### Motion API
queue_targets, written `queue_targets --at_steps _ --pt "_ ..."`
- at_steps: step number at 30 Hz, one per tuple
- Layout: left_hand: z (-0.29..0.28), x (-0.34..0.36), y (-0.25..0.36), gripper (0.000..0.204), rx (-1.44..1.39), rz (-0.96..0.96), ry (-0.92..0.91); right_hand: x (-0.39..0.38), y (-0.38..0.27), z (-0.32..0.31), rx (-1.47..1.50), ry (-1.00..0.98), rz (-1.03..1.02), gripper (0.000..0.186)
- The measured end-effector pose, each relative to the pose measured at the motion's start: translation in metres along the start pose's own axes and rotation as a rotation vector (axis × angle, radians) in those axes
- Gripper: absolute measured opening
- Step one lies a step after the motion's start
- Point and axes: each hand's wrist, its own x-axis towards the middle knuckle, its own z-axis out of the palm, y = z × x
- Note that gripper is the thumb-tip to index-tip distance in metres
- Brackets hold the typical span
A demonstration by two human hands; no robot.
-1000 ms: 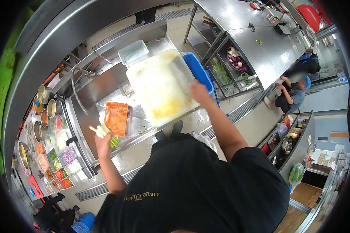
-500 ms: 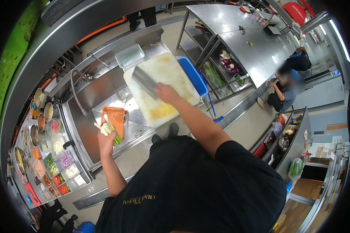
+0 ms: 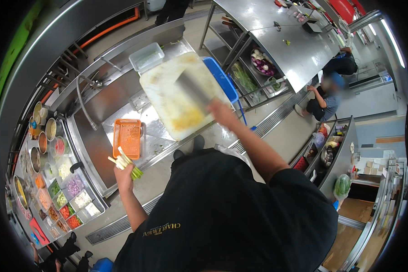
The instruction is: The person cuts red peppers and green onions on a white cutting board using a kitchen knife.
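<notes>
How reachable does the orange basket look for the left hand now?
Probably yes: the basket sits close to the left hand, the sink open above, but the stalks in that hand would hamper grasping.

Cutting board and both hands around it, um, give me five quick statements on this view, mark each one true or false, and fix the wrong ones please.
1. The left hand holds green-and-white stalks. True.
2. The right hand is empty. False: the right hand grips a cleaver.
3. The blue tub is beside the right edge of the cutting board. True.
4. The orange basket sits on top of the cutting board. False: the orange basket is in the sink, left of the board.
5. The bowl of onions is on the steel table's top. False: it is below the tabletop.
</notes>
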Motion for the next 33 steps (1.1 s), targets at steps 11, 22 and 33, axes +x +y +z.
queue_targets --at_steps 11,22,33 --pt "0.047 0.037 0.075 0.032 -0.039 0.130 -0.176 -0.004 0.094 -0.080 -0.155 -0.087 0.152 0.042" --pt "0.012 0.001 0.034 0.026 -0.065 0.007 -0.093 -0.022 0.050 -0.048 0.009 -0.241 -0.152 0.038" --pt "0.047 0.031 0.046 0.029 0.021 0.083 -0.178 0.039 -0.010 -0.021 0.036 0.008 -0.110 0.030"
